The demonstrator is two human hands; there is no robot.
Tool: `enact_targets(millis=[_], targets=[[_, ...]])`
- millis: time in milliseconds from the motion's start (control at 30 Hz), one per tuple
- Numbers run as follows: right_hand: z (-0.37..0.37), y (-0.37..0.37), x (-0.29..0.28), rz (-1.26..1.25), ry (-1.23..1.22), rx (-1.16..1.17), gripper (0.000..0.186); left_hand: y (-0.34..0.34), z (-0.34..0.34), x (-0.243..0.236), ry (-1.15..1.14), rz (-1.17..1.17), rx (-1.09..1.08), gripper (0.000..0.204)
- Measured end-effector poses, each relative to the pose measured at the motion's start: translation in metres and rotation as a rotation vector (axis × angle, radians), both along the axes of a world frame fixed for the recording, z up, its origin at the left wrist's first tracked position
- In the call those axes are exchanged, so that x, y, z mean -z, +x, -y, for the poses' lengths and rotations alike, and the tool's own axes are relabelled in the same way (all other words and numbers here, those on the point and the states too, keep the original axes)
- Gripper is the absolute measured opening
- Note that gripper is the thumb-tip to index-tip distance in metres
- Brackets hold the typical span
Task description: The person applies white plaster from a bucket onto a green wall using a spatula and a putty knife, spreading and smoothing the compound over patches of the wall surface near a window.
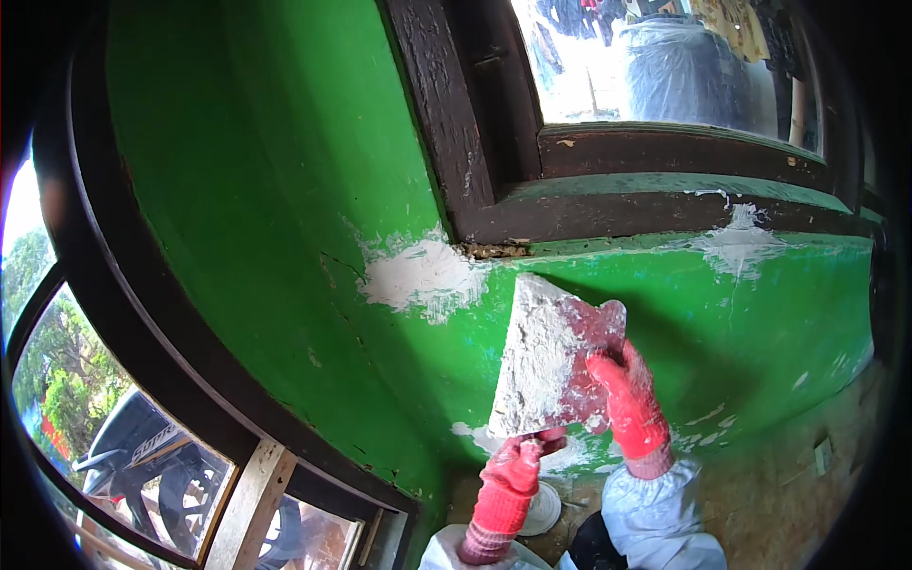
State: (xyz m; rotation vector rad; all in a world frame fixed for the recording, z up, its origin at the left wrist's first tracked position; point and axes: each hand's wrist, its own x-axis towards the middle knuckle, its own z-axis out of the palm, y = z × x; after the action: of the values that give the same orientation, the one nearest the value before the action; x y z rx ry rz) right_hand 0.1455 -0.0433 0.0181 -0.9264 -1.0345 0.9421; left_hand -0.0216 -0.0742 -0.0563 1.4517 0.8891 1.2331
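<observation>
Right hand clamps fingers on a paste-covered board; left hand meets its lower edge, grip unclear.

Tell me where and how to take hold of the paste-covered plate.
Probably best by the narrower right end of the reddish plate, coming from the right, where the gloved right hand is: that end is only thinly smeared, while thick white paste covers the broad left part.
</observation>
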Motion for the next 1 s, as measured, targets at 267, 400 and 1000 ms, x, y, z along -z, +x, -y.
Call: enact_targets(millis=[267, 400, 1000], targets=[[0.020, -0.005, -0.029, 0.325, 0.126, 0.151, 0.044, 0.027, 0.010, -0.068, -0.216, 0.230, -0.288, 0.032], [0.024, 0.014, -0.040, 1.296, 0.571, 0.489, 0.063, 0.018, 0.013, -0.079, -0.280, 0.363, -0.298, 0.038], [-0.038, 0.016, -0.136, 0.719, 0.462, 0.013, 0.026, 0.012, 0.005, -0.048, -0.255, 0.325, 0.173, 0.036]])
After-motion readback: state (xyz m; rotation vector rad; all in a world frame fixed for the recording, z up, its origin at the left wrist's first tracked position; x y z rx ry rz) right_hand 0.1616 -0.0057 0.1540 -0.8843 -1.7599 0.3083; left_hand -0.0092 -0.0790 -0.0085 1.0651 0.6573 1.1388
